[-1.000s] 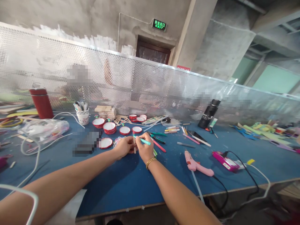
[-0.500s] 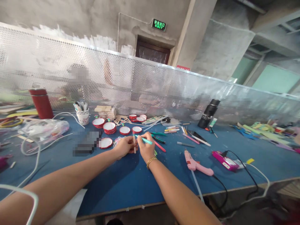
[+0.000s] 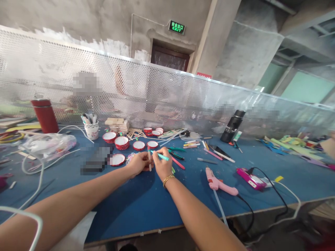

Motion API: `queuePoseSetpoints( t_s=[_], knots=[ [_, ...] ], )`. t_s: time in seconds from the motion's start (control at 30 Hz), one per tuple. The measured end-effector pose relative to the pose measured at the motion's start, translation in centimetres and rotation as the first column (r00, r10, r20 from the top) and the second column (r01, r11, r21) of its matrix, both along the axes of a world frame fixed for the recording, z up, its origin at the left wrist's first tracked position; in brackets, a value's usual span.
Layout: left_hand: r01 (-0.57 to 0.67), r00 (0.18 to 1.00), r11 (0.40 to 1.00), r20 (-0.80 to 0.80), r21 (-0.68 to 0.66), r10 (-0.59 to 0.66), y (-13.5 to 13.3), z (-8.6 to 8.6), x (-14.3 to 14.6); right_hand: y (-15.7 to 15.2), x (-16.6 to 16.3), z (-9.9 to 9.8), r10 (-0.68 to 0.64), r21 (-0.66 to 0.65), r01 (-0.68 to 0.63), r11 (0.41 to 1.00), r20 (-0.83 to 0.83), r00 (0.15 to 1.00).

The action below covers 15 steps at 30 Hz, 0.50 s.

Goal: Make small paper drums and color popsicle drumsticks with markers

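In my left hand (image 3: 139, 164) is a pale craft stick (image 3: 150, 165), held upright between the fingers; its top end is coloured red, with some green just below. My right hand (image 3: 163, 164) grips a teal marker (image 3: 162, 156), its tip pointing left against or very close to the stick's upper part. Just behind the hands lie several round red-edged pieces with white faces (image 3: 139, 145). Beside my right hand rest a red marker (image 3: 178, 162) and green-handled pliers (image 3: 176, 152).
A pink glue gun (image 3: 220, 183) with a cord lies at right, near a magenta device (image 3: 251, 179). A black bottle (image 3: 232, 126), a red bottle (image 3: 45, 116) and a cup of markers (image 3: 91, 130) stand along the mesh divider (image 3: 167, 94). A dark phone (image 3: 97, 159) lies left.
The view has shifted very slightly. Both hands keep their hold, and the marker stays at the upper part of the stick, with hardly any visible movement.
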<state>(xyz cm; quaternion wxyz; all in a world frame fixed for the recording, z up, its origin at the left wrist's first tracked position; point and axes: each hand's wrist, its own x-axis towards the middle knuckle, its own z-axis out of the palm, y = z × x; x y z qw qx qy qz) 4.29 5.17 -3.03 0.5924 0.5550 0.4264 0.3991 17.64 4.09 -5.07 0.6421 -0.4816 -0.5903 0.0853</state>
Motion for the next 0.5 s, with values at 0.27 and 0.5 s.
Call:
queuePoseSetpoints(
  t_s=[0.27,0.5],
  knots=[
    [-0.001,1.0,1.0,0.021,-0.006,0.001,-0.1,0.17,0.0,-0.33,-0.23,0.17,0.059,-0.009,-0.06,0.998,-0.036,0.998],
    [0.005,1.0,1.0,0.011,0.005,-0.005,0.14,-0.09,-0.08,-0.16,-0.19,0.19,0.034,-0.017,-0.034,0.999,-0.018,0.999]
  ],
)
